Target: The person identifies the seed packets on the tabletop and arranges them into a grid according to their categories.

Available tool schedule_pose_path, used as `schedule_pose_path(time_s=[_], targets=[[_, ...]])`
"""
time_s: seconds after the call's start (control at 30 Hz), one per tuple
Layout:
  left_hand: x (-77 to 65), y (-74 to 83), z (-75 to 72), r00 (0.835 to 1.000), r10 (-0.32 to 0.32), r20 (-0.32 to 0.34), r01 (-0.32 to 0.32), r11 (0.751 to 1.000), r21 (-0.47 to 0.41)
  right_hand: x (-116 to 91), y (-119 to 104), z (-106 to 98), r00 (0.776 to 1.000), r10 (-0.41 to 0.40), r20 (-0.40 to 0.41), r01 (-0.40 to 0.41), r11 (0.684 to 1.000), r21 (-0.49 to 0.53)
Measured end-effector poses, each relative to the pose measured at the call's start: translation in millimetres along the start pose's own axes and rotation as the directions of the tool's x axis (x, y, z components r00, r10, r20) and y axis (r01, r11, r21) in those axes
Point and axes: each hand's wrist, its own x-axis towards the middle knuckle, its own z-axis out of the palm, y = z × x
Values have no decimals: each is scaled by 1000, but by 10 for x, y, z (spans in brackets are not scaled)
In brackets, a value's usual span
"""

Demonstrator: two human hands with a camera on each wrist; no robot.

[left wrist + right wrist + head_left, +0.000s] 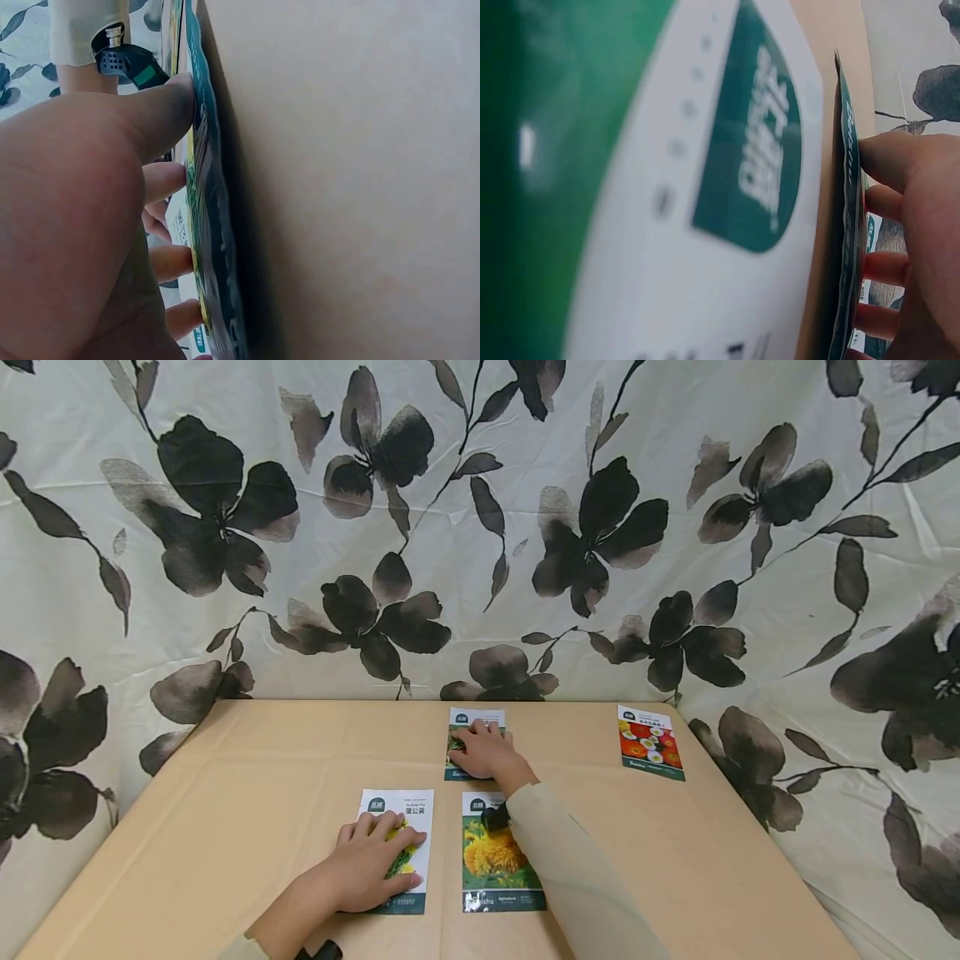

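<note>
My left hand [367, 864] lies with fingers spread on a dandelion seed packet [401, 906], white at the top with yellow flowers and a teal bottom band. In the left wrist view, the thumb and fingertips touch the packet's face [214, 195]. Further back, my right hand [486, 753] rests on another seed packet [457, 772], covering most of its picture. The right wrist view shows those fingertips against that packet's surface [849, 202]. Below the right forearm lies a packet with a large orange-yellow flower [491, 860], its upper right part hidden by the sleeve and wrist device.
At the back right of the tan table [300, 760] lies a packet with red, orange and white flowers [651, 743]. A white cloth with dark flowers [480, 543] hangs behind the table and along its sides.
</note>
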Motion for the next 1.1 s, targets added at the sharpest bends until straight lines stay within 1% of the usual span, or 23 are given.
schedule_pose_path(time_s=[0.23, 0.47, 0.9, 1.1], targets=[[3, 4, 15, 1000, -4, 13, 4, 1000, 1, 5, -38, 7, 1000, 1, 4, -1, 1000, -3], [-7, 11, -20, 1000, 2, 12, -2, 1000, -3, 13, -77, 24, 1000, 16, 7, -16, 1000, -8], [-2, -4, 14, 1000, 1, 16, -1, 1000, -3, 14, -140, 11, 1000, -4, 7, 4, 1000, -7], [7, -11, -1, 1000, 3, 9, -3, 1000, 0, 34, -171, 12, 1000, -7, 4, 7, 1000, -12]])
